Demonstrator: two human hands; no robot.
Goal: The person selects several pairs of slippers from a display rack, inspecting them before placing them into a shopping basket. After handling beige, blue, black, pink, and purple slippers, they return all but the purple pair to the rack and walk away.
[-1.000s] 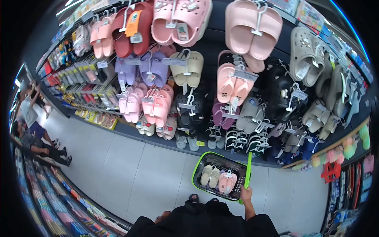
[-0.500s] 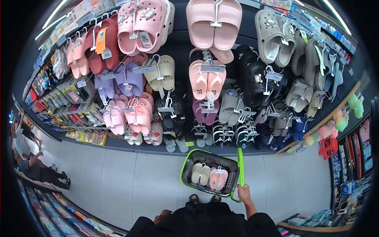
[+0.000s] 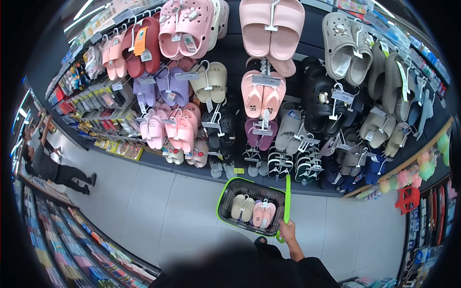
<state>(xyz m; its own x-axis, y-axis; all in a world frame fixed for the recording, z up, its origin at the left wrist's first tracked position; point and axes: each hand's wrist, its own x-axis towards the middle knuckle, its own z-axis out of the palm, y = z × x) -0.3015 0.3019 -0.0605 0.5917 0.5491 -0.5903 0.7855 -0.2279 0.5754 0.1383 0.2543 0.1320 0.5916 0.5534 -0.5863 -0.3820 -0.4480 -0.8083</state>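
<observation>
My right hand (image 3: 288, 232) is closed round the green handle (image 3: 287, 199) of a black basket (image 3: 223, 204) with a green rim. Inside the basket lie beige slippers (image 3: 243, 208) and pink slippers (image 3: 263, 214) side by side, with a bit of purple showing beneath them. My left hand is not visible; a dark blurred shape covers the lower middle of the view. Above the basket, pink slides (image 3: 272, 29), pink flip-flops (image 3: 262, 96) and grey clogs (image 3: 346, 48) hang on the display.
Two people (image 3: 60, 173) are at the left, by the aisle. Shelves of packaged goods (image 3: 62, 240) run along the lower left. A red stool (image 3: 407, 199) stands at the right, near another rack. Pale floor tiles (image 3: 187, 240) lie around the basket.
The view has turned, so the display appears shifted right and tilted. The basket sits slightly further left and higher in view, still held. My left hand has dropped out of sight.
</observation>
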